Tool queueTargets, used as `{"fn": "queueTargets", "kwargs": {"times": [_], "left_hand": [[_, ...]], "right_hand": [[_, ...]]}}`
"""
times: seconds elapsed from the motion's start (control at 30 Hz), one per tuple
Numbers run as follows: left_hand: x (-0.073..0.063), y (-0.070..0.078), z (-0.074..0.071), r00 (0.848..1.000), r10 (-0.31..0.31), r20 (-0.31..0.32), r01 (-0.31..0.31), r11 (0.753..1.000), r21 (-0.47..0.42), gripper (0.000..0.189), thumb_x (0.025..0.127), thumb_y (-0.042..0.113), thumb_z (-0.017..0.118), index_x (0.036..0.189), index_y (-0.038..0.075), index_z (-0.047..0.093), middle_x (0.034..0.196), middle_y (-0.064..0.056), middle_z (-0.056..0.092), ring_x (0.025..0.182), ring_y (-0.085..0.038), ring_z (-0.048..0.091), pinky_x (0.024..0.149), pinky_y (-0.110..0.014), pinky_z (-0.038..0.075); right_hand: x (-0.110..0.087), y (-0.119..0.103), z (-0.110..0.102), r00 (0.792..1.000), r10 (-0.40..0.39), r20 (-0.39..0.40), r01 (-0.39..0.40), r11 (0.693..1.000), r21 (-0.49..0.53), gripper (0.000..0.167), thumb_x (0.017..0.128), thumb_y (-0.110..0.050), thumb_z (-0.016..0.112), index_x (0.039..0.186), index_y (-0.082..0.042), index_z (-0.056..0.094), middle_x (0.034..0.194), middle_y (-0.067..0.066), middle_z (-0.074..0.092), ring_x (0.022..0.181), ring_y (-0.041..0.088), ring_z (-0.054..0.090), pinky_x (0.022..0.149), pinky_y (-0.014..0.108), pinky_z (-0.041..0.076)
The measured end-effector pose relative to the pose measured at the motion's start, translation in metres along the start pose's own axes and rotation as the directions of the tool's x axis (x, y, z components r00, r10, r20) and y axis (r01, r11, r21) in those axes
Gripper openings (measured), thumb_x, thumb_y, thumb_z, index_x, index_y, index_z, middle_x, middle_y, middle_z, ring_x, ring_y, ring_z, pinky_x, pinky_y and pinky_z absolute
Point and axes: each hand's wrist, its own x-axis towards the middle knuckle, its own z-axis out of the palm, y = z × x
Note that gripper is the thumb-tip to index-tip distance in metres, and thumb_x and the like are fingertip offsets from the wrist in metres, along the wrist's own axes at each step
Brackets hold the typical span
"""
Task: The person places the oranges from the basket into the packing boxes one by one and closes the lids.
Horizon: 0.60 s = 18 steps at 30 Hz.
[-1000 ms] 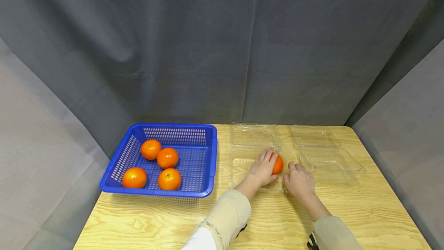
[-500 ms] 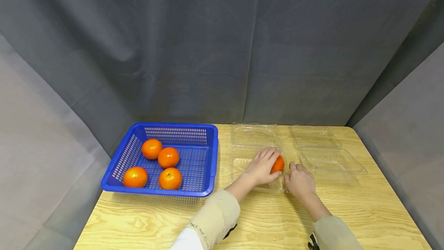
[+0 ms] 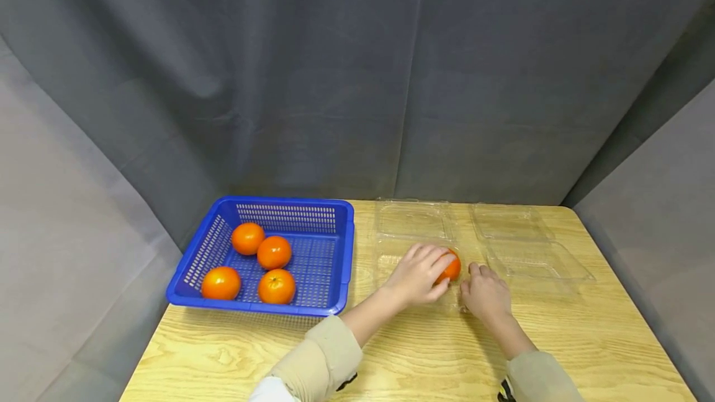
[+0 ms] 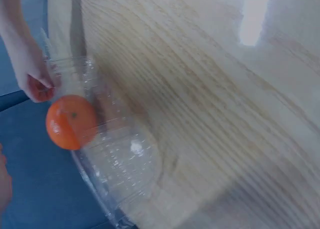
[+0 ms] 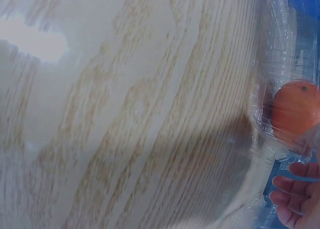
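Note:
An orange (image 3: 451,265) sits in the right part of the near half of an unfolded clear plastic clamshell box (image 3: 416,219). My left hand (image 3: 416,275) lies beside it, fingers loosely bent and overlapping its left side in the head view. In the left wrist view, bare space shows between the orange (image 4: 72,122) and the hand's edge (image 4: 4,181). My right hand (image 3: 487,293) pinches the box's right rim, its fingers curled at the edge. Several oranges (image 3: 274,252) rest in a blue plastic basket (image 3: 345,265) on the left.
A second unfolded clear clamshell box (image 3: 536,259) lies to the right, just beyond my right hand. The wooden table (image 3: 436,358) ends at a grey curtain (image 3: 313,79) behind, with pale panels at both sides.
My left hand has shifted slightly left, its forearm swinging left, and more of the orange shows. The right hand stays at the rim. The whole head view has shifted a little.

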Motion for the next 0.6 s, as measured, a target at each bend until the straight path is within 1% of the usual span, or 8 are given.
{"fn": "queueTargets", "kwargs": {"times": [0.1, 0.2, 0.27, 0.37, 0.47, 0.6], "left_hand": [[-0.004, -0.001, -0.009, 0.999, -0.027, 0.023, 0.026, 0.998, 0.057, 0.043, 0.083, 0.039, 0.052, 0.122, 0.019, 0.053, 0.12, 0.002, 0.053, 0.112, -0.015, 0.048, 0.096, -0.032, 0.035], [-0.009, -0.003, -0.018, 0.996, -0.061, 0.063, 0.055, 0.994, 0.096, 0.047, 0.083, 0.04, 0.053, 0.124, 0.019, 0.051, 0.123, 0.001, 0.051, 0.114, -0.016, 0.046, 0.097, -0.035, 0.034], [-0.013, -0.005, -0.024, 0.992, -0.09, 0.089, 0.08, 0.991, 0.111, 0.049, 0.083, 0.041, 0.053, 0.126, 0.02, 0.049, 0.125, 0.001, 0.05, 0.116, -0.016, 0.045, 0.098, -0.037, 0.033], [-0.021, -0.01, -0.033, 0.983, -0.142, 0.118, 0.129, 0.985, 0.111, 0.051, 0.083, 0.043, 0.052, 0.129, 0.02, 0.047, 0.127, 0.001, 0.049, 0.118, -0.016, 0.042, 0.1, -0.04, 0.031], [-0.03, -0.017, -0.042, 0.974, -0.193, 0.119, 0.182, 0.978, 0.098, 0.053, 0.083, 0.043, 0.053, 0.129, 0.018, 0.046, 0.126, 0.0, 0.048, 0.119, -0.017, 0.041, 0.102, -0.041, 0.029], [-0.041, -0.029, -0.054, 0.967, -0.239, 0.085, 0.231, 0.968, 0.098, 0.052, 0.082, 0.042, 0.055, 0.127, 0.016, 0.047, 0.124, -0.001, 0.049, 0.118, -0.018, 0.042, 0.102, -0.041, 0.029]], "right_hand": [[0.0, 0.0, 0.001, 1.0, -0.003, -0.012, 0.003, 1.0, 0.001, 0.039, 0.085, -0.019, 0.053, 0.112, 0.009, 0.05, 0.107, 0.027, 0.055, 0.098, 0.044, 0.053, 0.075, 0.056, 0.043], [0.0, 0.0, 0.001, 1.0, -0.002, -0.022, 0.002, 1.0, 0.006, 0.038, 0.084, -0.018, 0.053, 0.111, 0.009, 0.05, 0.106, 0.027, 0.056, 0.097, 0.043, 0.053, 0.075, 0.056, 0.043], [0.0, 0.001, 0.001, 1.0, 0.001, -0.029, -0.001, 1.0, 0.011, 0.039, 0.084, -0.019, 0.053, 0.112, 0.008, 0.05, 0.106, 0.027, 0.056, 0.097, 0.043, 0.053, 0.075, 0.056, 0.043], [0.0, 0.001, 0.001, 0.999, -0.002, -0.04, 0.003, 1.0, 0.02, 0.038, 0.084, -0.018, 0.053, 0.111, 0.008, 0.05, 0.105, 0.027, 0.056, 0.096, 0.043, 0.053, 0.075, 0.055, 0.043], [-0.001, 0.001, 0.001, 0.999, -0.007, -0.04, 0.007, 1.0, 0.02, 0.038, 0.084, -0.018, 0.052, 0.111, 0.008, 0.05, 0.104, 0.027, 0.056, 0.095, 0.042, 0.054, 0.074, 0.055, 0.044], [-0.001, 0.0, 0.0, 1.0, -0.006, -0.03, 0.007, 1.0, 0.019, 0.038, 0.084, -0.018, 0.052, 0.111, 0.009, 0.05, 0.104, 0.027, 0.055, 0.096, 0.043, 0.053, 0.074, 0.055, 0.043]]}}
